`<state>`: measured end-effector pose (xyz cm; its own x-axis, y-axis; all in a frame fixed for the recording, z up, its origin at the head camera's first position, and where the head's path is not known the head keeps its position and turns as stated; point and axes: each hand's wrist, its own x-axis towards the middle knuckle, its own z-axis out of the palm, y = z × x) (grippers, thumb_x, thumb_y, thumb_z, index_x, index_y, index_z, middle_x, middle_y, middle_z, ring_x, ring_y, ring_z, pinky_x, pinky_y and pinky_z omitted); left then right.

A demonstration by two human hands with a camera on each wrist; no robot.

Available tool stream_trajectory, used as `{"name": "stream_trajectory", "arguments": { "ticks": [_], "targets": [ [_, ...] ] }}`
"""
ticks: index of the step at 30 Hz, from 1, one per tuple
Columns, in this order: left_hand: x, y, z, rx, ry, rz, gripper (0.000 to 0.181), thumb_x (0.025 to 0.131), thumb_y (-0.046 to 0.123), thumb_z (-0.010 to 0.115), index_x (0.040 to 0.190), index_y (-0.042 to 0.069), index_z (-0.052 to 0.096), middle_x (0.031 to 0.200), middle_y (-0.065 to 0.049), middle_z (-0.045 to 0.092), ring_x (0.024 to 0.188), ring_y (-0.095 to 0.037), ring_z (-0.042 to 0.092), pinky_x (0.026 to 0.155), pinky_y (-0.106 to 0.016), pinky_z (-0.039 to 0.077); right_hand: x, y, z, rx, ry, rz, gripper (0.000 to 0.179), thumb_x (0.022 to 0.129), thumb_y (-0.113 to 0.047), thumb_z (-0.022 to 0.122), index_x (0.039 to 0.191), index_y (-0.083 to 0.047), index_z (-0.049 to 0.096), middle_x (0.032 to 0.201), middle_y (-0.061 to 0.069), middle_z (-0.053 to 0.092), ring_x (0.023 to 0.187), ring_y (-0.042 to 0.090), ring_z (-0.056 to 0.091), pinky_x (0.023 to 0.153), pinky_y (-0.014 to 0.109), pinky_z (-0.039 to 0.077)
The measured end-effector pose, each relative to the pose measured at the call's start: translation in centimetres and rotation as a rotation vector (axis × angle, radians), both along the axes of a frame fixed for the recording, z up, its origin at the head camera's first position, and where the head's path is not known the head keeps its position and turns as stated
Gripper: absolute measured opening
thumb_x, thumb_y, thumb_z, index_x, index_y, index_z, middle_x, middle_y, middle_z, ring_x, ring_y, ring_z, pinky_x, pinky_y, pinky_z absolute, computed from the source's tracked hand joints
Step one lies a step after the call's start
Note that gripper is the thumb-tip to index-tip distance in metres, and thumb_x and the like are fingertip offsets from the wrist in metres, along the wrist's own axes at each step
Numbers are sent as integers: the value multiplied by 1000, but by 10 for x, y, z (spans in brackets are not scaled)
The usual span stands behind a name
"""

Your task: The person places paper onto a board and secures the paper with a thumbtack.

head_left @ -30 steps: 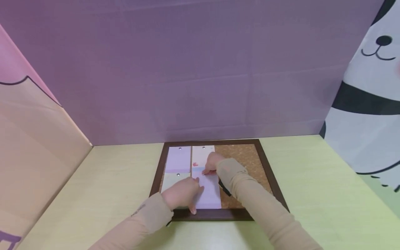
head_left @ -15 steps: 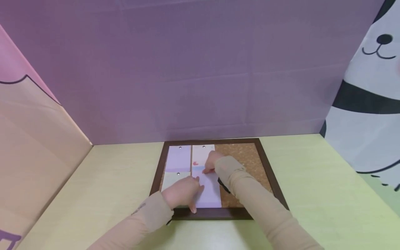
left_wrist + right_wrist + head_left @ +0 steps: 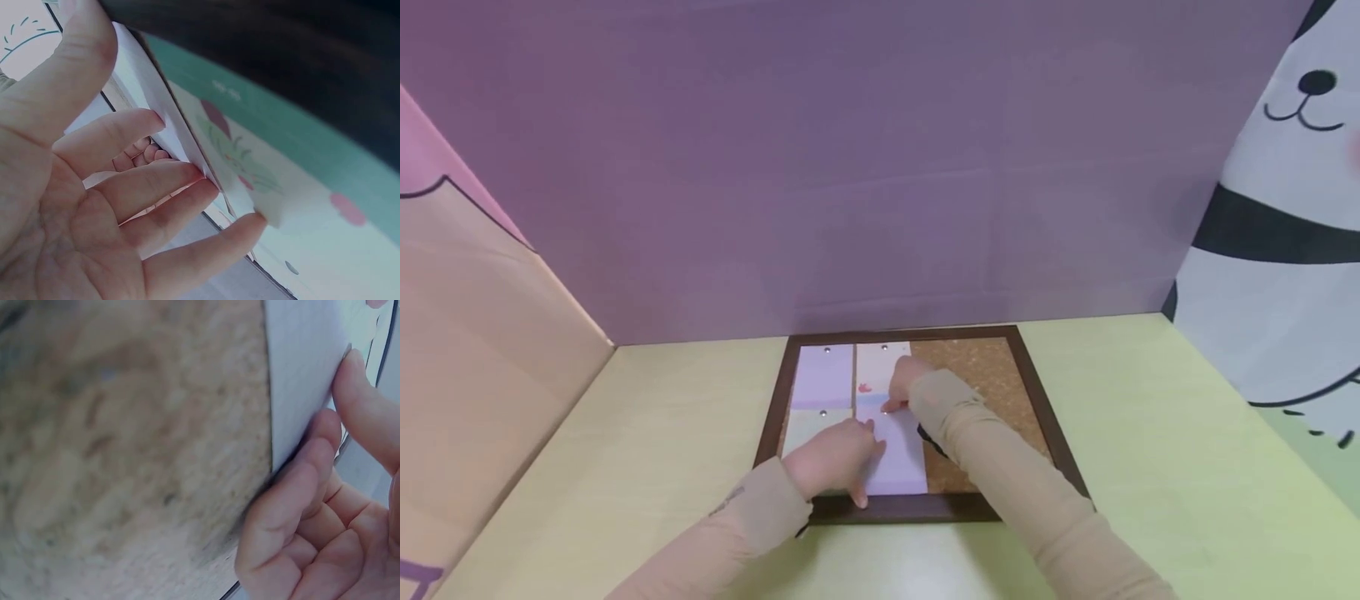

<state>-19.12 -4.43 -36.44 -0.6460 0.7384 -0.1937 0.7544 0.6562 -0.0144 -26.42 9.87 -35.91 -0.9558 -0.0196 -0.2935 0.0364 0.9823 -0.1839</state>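
Note:
A corkboard [image 3: 977, 367] in a dark brown frame lies flat, with several paper sheets on its left and middle. The right hand [image 3: 907, 383] presses its thumb on a small silver thumbtack [image 3: 885, 412] at the top of a pale lilac sheet [image 3: 901, 458]. Its other fingers [image 3: 281, 506] curl against the cork at the sheet's right edge. The left hand [image 3: 835, 454] spreads loosely bent fingers over the lilac sheet's left side, their tips on the paper in the left wrist view. Under that hand, a pale green printed sheet [image 3: 805, 423] is partly covered.
Silver tacks top a lilac sheet [image 3: 822, 375] at upper left and a cream sheet [image 3: 872, 362] with a red print beside it. Bare cork fills the board's right part. Around the board is a pale yellow table [image 3: 685, 417], with a purple cloth [image 3: 850, 208] behind.
The head view has shifted slightly, so the board sits a little higher and further left in it. Both hands keep their places on the sheets.

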Motion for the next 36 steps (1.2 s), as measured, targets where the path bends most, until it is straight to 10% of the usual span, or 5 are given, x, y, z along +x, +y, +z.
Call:
{"name": "stream_trajectory", "arguments": {
  "ticks": [12,19,27,36],
  "targets": [
    [1,-9,-4,26,-17,11,65,53,33,90,109,5,69,109,-19,67,82,-20,62,84,-31,53,-11,-7,-16,48,1,42,42,71,-43,80,68,-8,57,72,3,56,72,17,52,73,25,49],
    [-2,-8,-4,20,-8,9,64,53,33,89,108,5,70,109,-20,67,82,-21,63,85,-32,53,-25,5,-28,-29,-28,127,48,73,-42,77,53,-13,44,59,-1,46,58,13,43,55,22,38],
    [-4,-7,-6,40,-25,17,55,53,32,89,98,5,70,106,-19,68,76,-20,64,82,-31,54,-24,18,-20,-305,-169,97,42,86,-31,67,52,-15,47,48,-6,46,40,4,36,40,15,31],
    [-3,-1,-5,-2,-1,1,62,55,35,88,106,6,69,107,-17,68,80,-19,63,83,-31,54,-9,39,-19,-672,-180,71,21,91,-14,59,82,4,63,62,-4,54,53,6,44,52,15,39]
  ]
}}
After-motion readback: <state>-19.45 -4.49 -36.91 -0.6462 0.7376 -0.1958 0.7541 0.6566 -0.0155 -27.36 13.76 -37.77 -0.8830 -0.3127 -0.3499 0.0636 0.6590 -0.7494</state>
